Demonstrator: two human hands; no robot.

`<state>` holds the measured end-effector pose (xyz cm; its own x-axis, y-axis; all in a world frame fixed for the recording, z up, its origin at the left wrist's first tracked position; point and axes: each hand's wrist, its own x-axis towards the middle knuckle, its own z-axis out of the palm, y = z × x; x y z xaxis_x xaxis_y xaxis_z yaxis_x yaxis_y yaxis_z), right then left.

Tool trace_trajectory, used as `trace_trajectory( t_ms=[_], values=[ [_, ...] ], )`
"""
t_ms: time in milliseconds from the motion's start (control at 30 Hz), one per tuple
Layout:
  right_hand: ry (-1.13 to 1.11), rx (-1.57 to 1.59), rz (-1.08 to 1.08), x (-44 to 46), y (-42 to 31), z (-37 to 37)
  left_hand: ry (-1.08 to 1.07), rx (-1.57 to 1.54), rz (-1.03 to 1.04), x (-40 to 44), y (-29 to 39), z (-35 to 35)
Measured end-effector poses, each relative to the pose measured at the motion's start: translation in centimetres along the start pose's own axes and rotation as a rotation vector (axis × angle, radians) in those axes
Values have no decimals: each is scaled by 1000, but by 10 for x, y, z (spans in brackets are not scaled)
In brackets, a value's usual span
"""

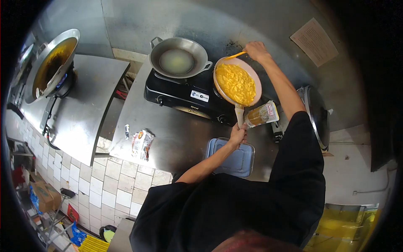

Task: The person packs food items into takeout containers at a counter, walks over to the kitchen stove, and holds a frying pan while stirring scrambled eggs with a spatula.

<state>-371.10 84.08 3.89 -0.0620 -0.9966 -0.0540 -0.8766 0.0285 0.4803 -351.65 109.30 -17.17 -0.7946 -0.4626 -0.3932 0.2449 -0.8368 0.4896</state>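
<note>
My left hand (238,135) is wrapped round the pale handle (239,114) of a frying pan (257,80) on the right side of the gas stove. Scrambled eggs (236,83), yellow and lumpy, cover most of the pan's floor. At the pan's far rim my right hand (257,51) grips an orange spatula (236,55), whose working end is at the pan's inner edge. Right of the pan handle stands a labelled pouch (262,114) with yellowish-brown contents. Below my left hand lies a rectangular container with a bluish lid (231,157), partly hidden by my forearm.
A two-handled metal wok (178,56) with cloudy liquid sits on the left side of the black stove (184,98). An opened packet (142,143) lies on the steel counter (180,134). Farther left, a large wok (54,67) rests over a blue flame. A round lid (315,113) leans at right.
</note>
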Motion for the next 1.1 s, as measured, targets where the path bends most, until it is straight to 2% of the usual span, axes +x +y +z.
trace_trajectory(
  t_ms=[67, 167, 267, 367, 467, 567, 667, 767, 867, 967, 1100],
  values=[
    [62, 17, -23, 5, -12, 14, -18, -13, -14, 0, 2, -1],
    [-37, 4, -88, 7, -26, 43, -7, -25, -17, -5, 6, 2],
    [-182, 43, -207, -5, -14, 33, -28, -32, -16, -4, 4, -1],
    [-278, 21, -144, -15, -13, 0, -7, -12, -27, -8, 10, 3],
    [-223, 49, -32, -21, -23, -29, -5, -8, -19, -6, 6, 2],
    [-115, 124, -79, -26, -36, -31, -2, -18, -16, -2, 2, 0],
    [67, -5, -168, -15, -46, 22, 2, -9, -8, -4, 4, 1],
    [132, 93, -192, -26, -40, 68, 5, 0, -6, -4, 4, 0],
    [-68, -5, -147, -50, -46, 12, -7, -16, 9, -2, 3, 0],
    [-29, -137, -186, -43, -46, 1, -16, -25, 0, -6, 6, 1],
    [-39, -141, -171, -67, -58, -63, -23, -19, 1, 6, -4, -5]
  ],
)
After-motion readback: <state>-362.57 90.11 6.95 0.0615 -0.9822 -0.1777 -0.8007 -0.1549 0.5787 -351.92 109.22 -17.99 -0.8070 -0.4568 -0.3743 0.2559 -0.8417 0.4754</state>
